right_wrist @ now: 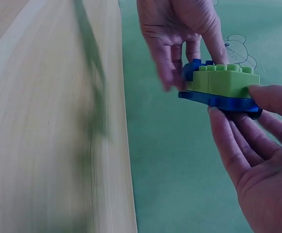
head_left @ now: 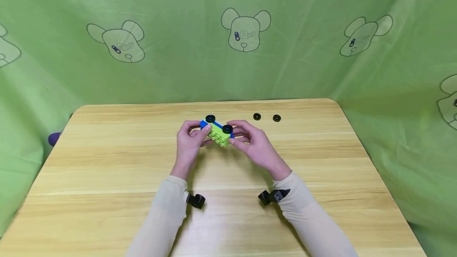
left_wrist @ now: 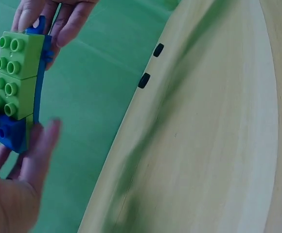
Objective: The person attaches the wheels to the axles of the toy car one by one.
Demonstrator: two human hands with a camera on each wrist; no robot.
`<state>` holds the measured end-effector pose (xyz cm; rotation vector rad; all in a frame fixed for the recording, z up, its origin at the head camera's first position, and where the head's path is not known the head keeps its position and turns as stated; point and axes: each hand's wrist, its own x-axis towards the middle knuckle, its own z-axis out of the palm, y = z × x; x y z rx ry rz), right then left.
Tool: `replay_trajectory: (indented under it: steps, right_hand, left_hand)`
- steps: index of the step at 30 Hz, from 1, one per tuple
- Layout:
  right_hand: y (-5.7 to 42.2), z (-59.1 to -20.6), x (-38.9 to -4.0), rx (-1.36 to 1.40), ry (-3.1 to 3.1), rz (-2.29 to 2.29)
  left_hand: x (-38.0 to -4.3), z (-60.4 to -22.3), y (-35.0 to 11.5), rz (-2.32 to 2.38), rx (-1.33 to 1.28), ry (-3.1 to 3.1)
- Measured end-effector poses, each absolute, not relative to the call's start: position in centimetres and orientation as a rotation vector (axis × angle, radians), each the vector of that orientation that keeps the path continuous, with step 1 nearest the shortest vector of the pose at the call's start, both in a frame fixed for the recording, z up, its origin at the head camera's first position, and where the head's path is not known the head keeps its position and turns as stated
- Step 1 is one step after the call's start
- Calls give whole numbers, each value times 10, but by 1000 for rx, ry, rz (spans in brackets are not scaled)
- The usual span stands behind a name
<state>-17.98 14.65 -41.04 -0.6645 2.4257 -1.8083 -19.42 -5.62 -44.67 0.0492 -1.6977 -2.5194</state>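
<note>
Between both hands, raised over the table, is a toy brick car [head_left: 218,133] tilted on its side, its studs toward the person. Two black wheels [head_left: 227,129] show along its upper edge. In the left wrist view its studded green bricks [left_wrist: 22,63] join a sloped blue brick [left_wrist: 12,133] at one end; a blue base [right_wrist: 228,103] runs underneath in the right wrist view. My left hand [head_left: 187,144] holds the end with the sloped brick, thumb against the studded side. At the other end, my right hand [head_left: 258,146] grips the car between thumb and fingers.
Two loose black wheels, a left one [head_left: 257,116] and a right one [head_left: 276,118], lie near the far edge of the wooden table [head_left: 107,169]. A green curtain [head_left: 178,70] with printed bear heads hangs behind and at both sides. Something purple [head_left: 53,139] shows beyond the left edge.
</note>
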Motion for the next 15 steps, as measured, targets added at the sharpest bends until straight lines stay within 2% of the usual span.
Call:
replay_trajectory:
  steps: [7, 15]
  right_hand:
    - [145, -409, -183, -555, 2363, -1903]
    - [144, -404, -185, -429, 2371, -1910]
  left_hand:
    - [-193, -450, -55, -2201, 91, -2065]
    - [-178, -422, -51, -2074, -203, -2046]
